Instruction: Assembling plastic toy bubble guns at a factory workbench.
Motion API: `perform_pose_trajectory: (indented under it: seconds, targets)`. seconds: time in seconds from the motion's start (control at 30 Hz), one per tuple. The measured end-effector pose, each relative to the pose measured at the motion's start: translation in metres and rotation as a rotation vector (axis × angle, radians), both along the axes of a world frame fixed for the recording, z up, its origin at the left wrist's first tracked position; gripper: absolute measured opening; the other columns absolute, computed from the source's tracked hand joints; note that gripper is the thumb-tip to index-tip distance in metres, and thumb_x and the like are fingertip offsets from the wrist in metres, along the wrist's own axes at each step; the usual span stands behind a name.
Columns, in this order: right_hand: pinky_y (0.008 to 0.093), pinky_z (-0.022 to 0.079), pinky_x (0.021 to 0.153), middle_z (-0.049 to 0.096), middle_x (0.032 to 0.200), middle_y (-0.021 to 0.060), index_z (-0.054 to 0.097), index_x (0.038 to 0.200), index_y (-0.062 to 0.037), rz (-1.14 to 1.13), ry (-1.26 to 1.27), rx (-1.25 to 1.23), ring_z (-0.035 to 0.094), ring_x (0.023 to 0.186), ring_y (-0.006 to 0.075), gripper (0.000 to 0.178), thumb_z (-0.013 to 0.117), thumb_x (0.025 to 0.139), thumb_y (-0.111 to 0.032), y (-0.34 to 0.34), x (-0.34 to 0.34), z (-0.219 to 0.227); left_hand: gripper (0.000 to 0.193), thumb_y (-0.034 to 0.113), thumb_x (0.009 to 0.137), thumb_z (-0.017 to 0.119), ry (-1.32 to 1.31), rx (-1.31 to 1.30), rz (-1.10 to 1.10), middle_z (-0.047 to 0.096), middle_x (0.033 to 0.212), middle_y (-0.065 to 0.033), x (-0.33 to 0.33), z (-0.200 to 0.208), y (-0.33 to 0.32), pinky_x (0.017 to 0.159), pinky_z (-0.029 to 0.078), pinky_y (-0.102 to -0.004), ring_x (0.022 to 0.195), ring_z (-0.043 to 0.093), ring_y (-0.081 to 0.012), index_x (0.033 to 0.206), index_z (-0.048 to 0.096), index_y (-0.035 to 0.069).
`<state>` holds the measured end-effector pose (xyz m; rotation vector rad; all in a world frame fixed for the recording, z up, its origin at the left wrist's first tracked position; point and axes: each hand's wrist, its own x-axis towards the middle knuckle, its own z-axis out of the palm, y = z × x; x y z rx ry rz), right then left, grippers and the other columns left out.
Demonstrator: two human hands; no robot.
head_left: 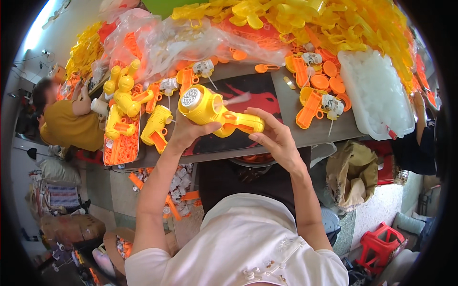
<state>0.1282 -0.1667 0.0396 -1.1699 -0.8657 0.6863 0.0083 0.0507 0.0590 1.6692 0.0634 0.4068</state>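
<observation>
Over the dark red-and-black mat (257, 95) on the table, I hold a yellow toy bubble gun (208, 110) between both hands. Its round head carries a grey disc full of holes and points up to the left. My left hand (187, 135) is closed around the head from below, its thumb along the body. At the other end, my right hand (278, 143) grips the handle with fingers and thumb; an orange strip shows along that handle. Just left of my left hand lies another yellow toy gun body (156, 126) with an orange part.
Orange parts with small motor units (310, 107) lie to the right, beside a white tub (379, 100) of clear pieces. An orange-filled tray (121, 152) stands left under yellow bodies. Yellow parts (329, 24) pile up behind. People sit at both sides; a red stool (379, 245) is lower right.
</observation>
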Motion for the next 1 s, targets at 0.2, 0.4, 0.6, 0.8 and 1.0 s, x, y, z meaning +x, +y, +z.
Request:
perform_pose_trajectory:
  seconds: [0.2,0.4,0.6,0.8,1.0]
  targets:
    - [0.0271,0.049,0.092,0.065,0.113,0.0061,0.053,0.133,0.0005,-0.109,-0.188,-0.190,0.062,0.099,0.0123,0.044,0.065,0.090,0.002,0.015,0.009,-0.005,0.068,0.007,0.074,0.080,-0.014,-0.088,0.059,0.057,0.123,-0.0105,0.003,-0.010,0.008,0.099,0.052,-0.0431,0.117,0.060,-0.0271,0.131,0.044,0.005]
    - [0.0359,0.049,0.094,0.066,0.119,0.0126,0.056,0.128,-0.0020,-0.280,-0.558,-0.028,0.062,0.108,0.0262,0.055,0.077,0.078,-0.007,0.023,0.000,0.021,0.066,0.010,0.066,0.089,0.036,0.037,0.093,0.062,0.116,-0.0037,-0.002,-0.015,-0.002,0.094,0.050,-0.0304,0.105,0.061,-0.0120,0.122,0.053,0.006]
    - [0.0359,0.051,0.092,0.066,0.111,0.0133,0.061,0.121,-0.0026,-0.281,-0.541,0.009,0.064,0.102,0.0290,0.042,0.074,0.080,-0.003,0.040,-0.004,0.013,0.068,0.013,0.066,0.091,0.020,0.283,0.190,0.057,0.114,-0.0028,0.008,-0.017,-0.017,0.094,0.047,-0.0301,0.106,0.057,-0.0126,0.122,0.052,0.007]
    - [0.0355,0.050,0.095,0.067,0.112,0.0124,0.059,0.123,-0.0013,-0.215,-0.395,-0.044,0.064,0.104,0.0278,0.043,0.071,0.082,-0.001,0.034,0.002,-0.006,0.069,0.018,0.067,0.089,0.152,0.380,0.131,0.064,0.108,-0.0070,0.007,0.008,-0.020,0.088,0.050,-0.0321,0.101,0.063,-0.0155,0.121,0.048,0.004]
    - [0.0329,0.048,0.096,0.045,0.145,0.0145,0.043,0.146,-0.0067,-0.160,-0.723,-0.105,0.055,0.121,0.0225,0.070,0.072,0.082,-0.002,0.032,0.012,0.009,0.077,0.031,0.066,0.089,0.577,0.475,-0.214,0.064,0.112,-0.0172,0.030,0.021,0.004,0.086,0.051,-0.0353,0.102,0.065,-0.0249,0.123,0.048,0.000]
